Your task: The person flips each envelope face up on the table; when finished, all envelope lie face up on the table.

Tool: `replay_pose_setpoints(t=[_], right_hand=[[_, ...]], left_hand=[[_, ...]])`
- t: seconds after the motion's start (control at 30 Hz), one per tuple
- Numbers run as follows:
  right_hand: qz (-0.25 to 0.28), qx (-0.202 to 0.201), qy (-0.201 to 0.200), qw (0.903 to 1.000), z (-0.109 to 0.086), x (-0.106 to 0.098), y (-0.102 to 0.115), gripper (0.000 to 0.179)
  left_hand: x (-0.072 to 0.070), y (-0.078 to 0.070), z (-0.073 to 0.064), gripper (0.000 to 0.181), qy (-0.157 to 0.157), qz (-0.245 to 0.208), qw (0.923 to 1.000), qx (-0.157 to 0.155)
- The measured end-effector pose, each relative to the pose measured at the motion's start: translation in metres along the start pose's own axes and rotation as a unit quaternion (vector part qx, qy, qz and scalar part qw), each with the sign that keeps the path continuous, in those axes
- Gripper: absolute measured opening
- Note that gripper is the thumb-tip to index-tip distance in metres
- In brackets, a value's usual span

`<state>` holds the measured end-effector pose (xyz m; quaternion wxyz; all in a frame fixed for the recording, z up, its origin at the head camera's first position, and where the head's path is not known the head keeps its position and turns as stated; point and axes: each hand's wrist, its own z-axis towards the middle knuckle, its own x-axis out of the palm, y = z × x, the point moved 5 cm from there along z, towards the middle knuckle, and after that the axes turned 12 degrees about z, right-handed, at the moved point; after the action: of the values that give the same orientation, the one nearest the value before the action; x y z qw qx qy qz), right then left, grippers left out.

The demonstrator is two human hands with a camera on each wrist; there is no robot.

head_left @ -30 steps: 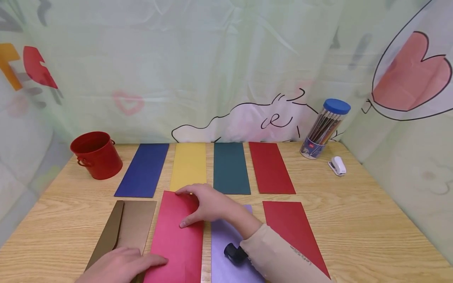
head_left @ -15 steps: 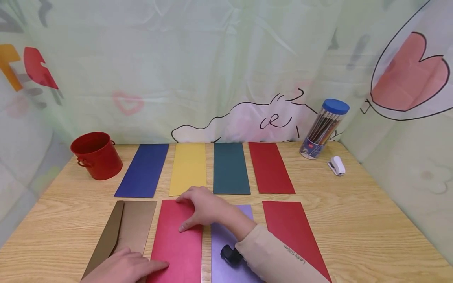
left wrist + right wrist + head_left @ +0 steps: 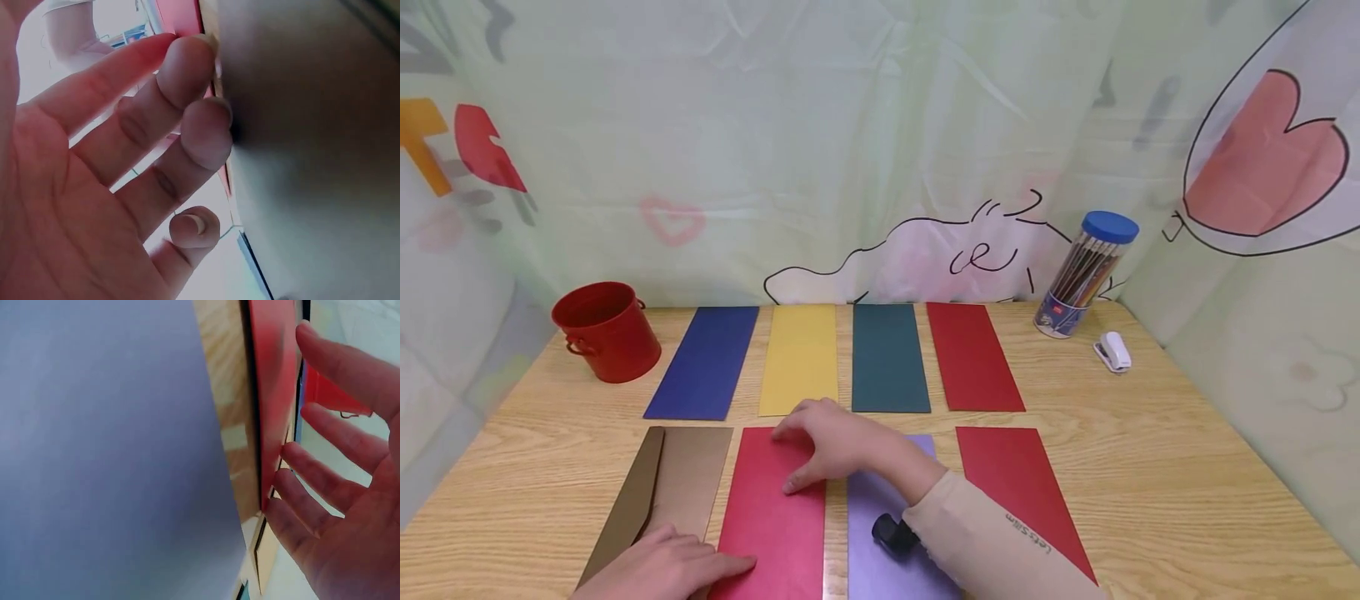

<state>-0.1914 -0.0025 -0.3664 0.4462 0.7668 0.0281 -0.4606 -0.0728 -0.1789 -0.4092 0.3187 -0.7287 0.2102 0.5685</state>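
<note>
A pinkish-red envelope (image 3: 775,517) lies flat in the near row in the head view. My right hand (image 3: 838,446) arches over its far part, fingertips at the far edge and thumb on its face. The right wrist view shows the fingers spread along the red envelope's edge, none curled round it. My left hand (image 3: 662,562) rests over the lower part of a brown envelope (image 3: 688,471) with a darker side flap, while its thumb side reaches the pinkish-red envelope's left edge. Under my right forearm is a lilac envelope (image 3: 868,508), partly hidden.
Right of the lilac one lies a red envelope (image 3: 1011,475). Behind are a blue envelope (image 3: 703,362), a yellow envelope (image 3: 799,358), a dark green envelope (image 3: 890,358) and another red envelope (image 3: 973,358). A red bucket (image 3: 617,346), pencil tub (image 3: 1078,275) and white stapler (image 3: 1114,352) stand farther out.
The pinkish-red envelope has come down flat and nearer to me, its far edge now level with the near row and off the yellow envelope. My right hand has shifted slightly nearer with it.
</note>
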Motion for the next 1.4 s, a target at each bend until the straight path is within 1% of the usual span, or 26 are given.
replay_pose_setpoints(t=[0.1, 0.2, 0.3, 0.4, 0.53, 0.63, 0.7, 0.83, 0.9, 0.97, 1.03, 1.1, 1.13, 1.2, 1.23, 1.27, 1.33, 1.37, 1.4], right_hand=[[0.013, -0.012, 0.006, 0.9998, -0.007, -0.004, -0.003, 0.057], [0.032, -0.011, 0.001, 0.9994, -0.019, -0.011, -0.006, 0.060], [0.056, 0.002, -0.009, 0.9984, -0.035, -0.019, -0.010, 0.065], [0.077, 0.014, -0.026, 0.9966, -0.054, -0.028, -0.016, 0.068], [0.104, 0.021, -0.053, 0.9930, -0.076, -0.038, -0.023, 0.069], [0.122, 0.037, -0.068, 0.9895, -0.089, -0.043, -0.031, 0.071], [0.130, 0.057, -0.076, 0.9870, -0.096, -0.045, -0.037, 0.072], [0.141, 0.086, -0.089, 0.9822, -0.108, -0.049, -0.049, 0.073], [0.142, 0.092, -0.093, 0.9812, -0.114, -0.052, -0.054, 0.073], [0.138, 0.096, -0.097, 0.9810, -0.118, -0.054, -0.059, 0.073], [0.134, 0.100, -0.100, 0.9810, -0.121, -0.056, -0.063, 0.073], [0.128, 0.105, -0.102, 0.9808, -0.123, -0.057, -0.066, 0.072], [0.126, 0.105, -0.103, 0.9811, -0.123, -0.057, -0.067, 0.071], [0.122, 0.107, -0.104, 0.9812, -0.124, -0.056, -0.070, 0.071], [0.121, 0.109, -0.103, 0.9812, -0.124, -0.056, -0.071, 0.071], [0.120, 0.111, -0.102, 0.9812, -0.124, -0.055, -0.072, 0.070], [0.115, 0.114, -0.100, 0.9817, -0.124, -0.054, -0.074, 0.070], [0.114, 0.118, -0.100, 0.9814, -0.124, -0.053, -0.076, 0.070], [0.111, 0.122, -0.100, 0.9812, -0.123, -0.053, -0.077, 0.069]], left_hand=[[-0.003, -0.005, 0.001, 0.060, -0.004, -0.001, 1.0000, 0.004], [-0.007, -0.010, 0.005, 0.063, -0.001, 0.002, 1.0000, -0.002], [-0.009, -0.016, 0.010, 0.066, 0.019, -0.004, 0.9995, -0.024], [-0.007, -0.022, 0.017, 0.069, 0.039, -0.036, 0.9976, -0.045], [-0.004, -0.031, 0.028, 0.077, 0.065, -0.102, 0.9901, -0.071], [-0.007, -0.037, 0.035, 0.082, 0.080, -0.136, 0.9842, -0.081], [-0.011, -0.042, 0.041, 0.086, 0.082, -0.152, 0.9810, -0.088], [-0.018, -0.053, 0.054, 0.090, 0.078, -0.165, 0.9805, -0.073], [-0.016, -0.059, 0.063, 0.089, 0.078, -0.159, 0.9824, -0.058], [0.001, -0.058, 0.074, 0.086, 0.076, -0.151, 0.9849, -0.040], [0.006, -0.065, 0.082, 0.083, 0.084, -0.143, 0.9854, -0.041], [0.010, -0.071, 0.090, 0.078, 0.096, -0.139, 0.9839, -0.057], [0.010, -0.075, 0.093, 0.077, 0.101, -0.139, 0.9829, -0.067], [0.000, -0.087, 0.097, 0.073, 0.113, -0.135, 0.9801, -0.091], [0.002, -0.089, 0.100, 0.072, 0.116, -0.134, 0.9794, -0.098], [0.005, -0.090, 0.103, 0.071, 0.115, -0.131, 0.9800, -0.096], [0.008, -0.091, 0.105, 0.068, 0.108, -0.120, 0.9836, -0.080], [0.010, -0.091, 0.105, 0.066, 0.104, -0.111, 0.9862, -0.066], [0.010, -0.091, 0.104, 0.066, 0.092, -0.098, 0.9900, -0.043]])
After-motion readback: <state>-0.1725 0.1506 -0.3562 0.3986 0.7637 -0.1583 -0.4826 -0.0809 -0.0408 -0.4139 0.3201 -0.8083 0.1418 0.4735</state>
